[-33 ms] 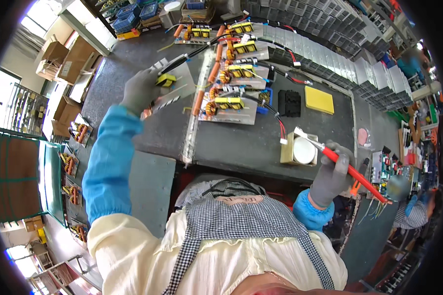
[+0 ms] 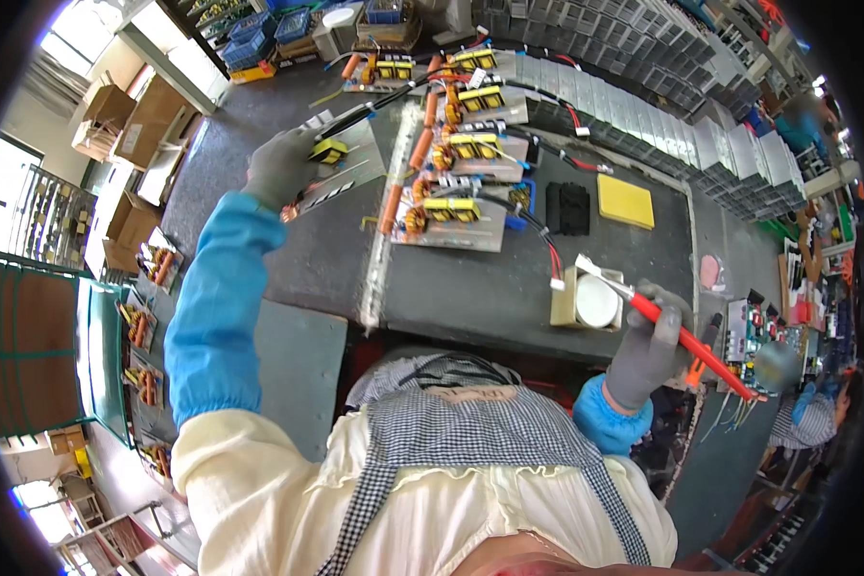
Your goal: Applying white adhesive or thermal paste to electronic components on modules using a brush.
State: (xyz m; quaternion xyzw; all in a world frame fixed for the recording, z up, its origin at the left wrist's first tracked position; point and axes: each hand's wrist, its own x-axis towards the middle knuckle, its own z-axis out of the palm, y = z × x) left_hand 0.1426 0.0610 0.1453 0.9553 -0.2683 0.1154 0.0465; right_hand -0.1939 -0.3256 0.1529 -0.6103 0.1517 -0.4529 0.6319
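My left hand [image 2: 283,169], in a grey glove, is closed on the near left edge of a circuit board assembly [image 2: 357,171]. That assembly has a flat grey plate and a yellow-wrapped transformer [image 2: 329,151]; my fingers hide part of it. In my right hand [image 2: 651,348], also gloved, is a brush [image 2: 689,341] with a red handle, its pale tip pointing up and left. The tip is by the rim of a small open box [image 2: 564,305] that holds a round white tub [image 2: 596,301]. Whether the tip touches the tub, I cannot tell.
Several similar board assemblies [image 2: 451,213] with orange coils and cables stand in a column right of the left hand. Beyond them lie a black block [image 2: 568,208], a yellow pad [image 2: 626,201] and rows of grey metal cases [image 2: 634,101]. An orange-handled tool [image 2: 697,371] is beside my right hand.
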